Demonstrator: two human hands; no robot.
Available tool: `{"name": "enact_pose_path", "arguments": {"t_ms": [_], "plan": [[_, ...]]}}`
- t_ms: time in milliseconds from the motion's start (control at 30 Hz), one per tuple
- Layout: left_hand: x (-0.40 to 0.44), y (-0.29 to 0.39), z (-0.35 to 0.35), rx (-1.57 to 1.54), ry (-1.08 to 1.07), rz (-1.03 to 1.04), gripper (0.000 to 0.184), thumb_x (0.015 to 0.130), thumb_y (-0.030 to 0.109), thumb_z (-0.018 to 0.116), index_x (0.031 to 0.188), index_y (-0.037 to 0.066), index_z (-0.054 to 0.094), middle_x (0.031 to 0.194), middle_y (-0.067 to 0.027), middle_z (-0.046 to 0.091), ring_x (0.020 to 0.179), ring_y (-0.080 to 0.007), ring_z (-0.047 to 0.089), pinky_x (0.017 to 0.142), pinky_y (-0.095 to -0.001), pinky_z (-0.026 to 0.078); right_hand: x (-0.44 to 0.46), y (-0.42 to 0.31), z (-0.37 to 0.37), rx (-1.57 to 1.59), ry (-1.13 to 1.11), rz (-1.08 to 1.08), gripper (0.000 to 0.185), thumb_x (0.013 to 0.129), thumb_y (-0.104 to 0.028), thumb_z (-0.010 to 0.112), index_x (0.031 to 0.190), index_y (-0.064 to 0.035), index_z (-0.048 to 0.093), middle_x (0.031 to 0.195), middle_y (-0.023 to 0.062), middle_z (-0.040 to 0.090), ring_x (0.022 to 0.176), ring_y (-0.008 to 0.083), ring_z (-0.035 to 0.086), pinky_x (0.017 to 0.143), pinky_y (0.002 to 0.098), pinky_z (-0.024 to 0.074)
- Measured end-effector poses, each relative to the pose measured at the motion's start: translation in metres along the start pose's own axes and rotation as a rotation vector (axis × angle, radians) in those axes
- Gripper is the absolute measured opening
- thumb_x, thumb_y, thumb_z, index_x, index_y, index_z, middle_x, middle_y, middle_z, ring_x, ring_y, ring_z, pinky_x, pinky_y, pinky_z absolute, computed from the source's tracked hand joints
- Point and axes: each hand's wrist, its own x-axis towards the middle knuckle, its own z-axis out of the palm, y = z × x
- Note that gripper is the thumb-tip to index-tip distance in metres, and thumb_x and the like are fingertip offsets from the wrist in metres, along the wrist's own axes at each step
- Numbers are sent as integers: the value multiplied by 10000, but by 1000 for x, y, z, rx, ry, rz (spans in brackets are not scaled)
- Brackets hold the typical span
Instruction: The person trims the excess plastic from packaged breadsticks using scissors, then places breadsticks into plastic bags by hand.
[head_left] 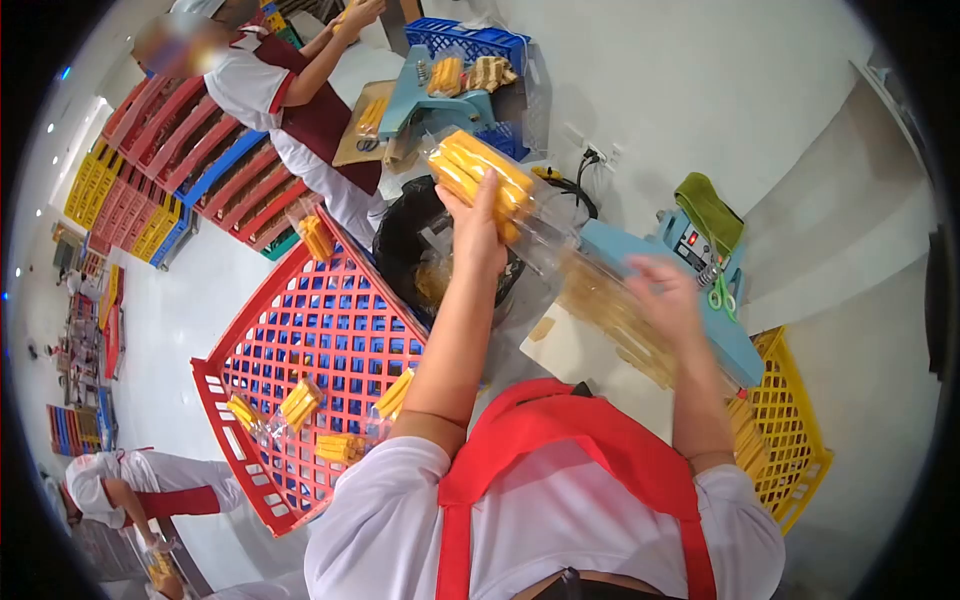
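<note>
My left hand [478, 232] is wrapped round a clear plastic bag of yellow sticks [478, 172], held up in front of the black-lined bin. The bag's loose, see-through end stretches right toward the blue sealing machine [690, 305]. My right hand [665, 295] is over that machine, its fingers bent and blurred by motion; whether anything is between them is not clear. Below it, a brownish, partly see-through strip [615, 320] lies along the machine, beside a white board [575, 352].
A red crate [300, 290] with several bagged portions stands at left, a yellow crate [795, 430] at right. Green scissors [721, 298] and a green cloth [710, 212] rest on the machine. A co-worker in a maroon apron [325, 125] stands at upper left near another sealer [408, 95].
</note>
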Motion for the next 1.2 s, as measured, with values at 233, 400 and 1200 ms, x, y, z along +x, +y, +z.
{"name": "enact_pose_path", "arguments": {"t_ms": [233, 400, 1200], "plan": [[-14, -8, 0, -126, -109, 15, 628, 863, 350, 453, 1304, 147, 54, 1265, -103, 337, 1091, -237, 428, 882, -373, 377, 49, -41, 62, 402, -65, -261, 149, 771, -108, 598, 885, -14, 614, 831, 19, 586, 756, 120, 533, 714, 238, 423], [3, 9, -31, -291, -234, 33, 451, 880, 388, 380, 1226, 99, 373, 1238, -100, 431, 1120, -237, 438, 940, -394, 342, 68, -69, 39, 883, -230, 9, 135, 809, -102, 547, 833, 15, 610, 715, 14, 566, 622, 66, 461, 589, 194, 373], [3, -15, -69, -561, -381, -320, 477, 860, 435, 359, 1145, 70, 477, 1132, -97, 516, 1044, -255, 482, 904, -397, 369, 43, -121, 26, 313, -268, -373, 202, 804, -43, 501, 960, 59, 577, 970, 138, 598, 887, 173, 571, 773, 254, 438]]}}
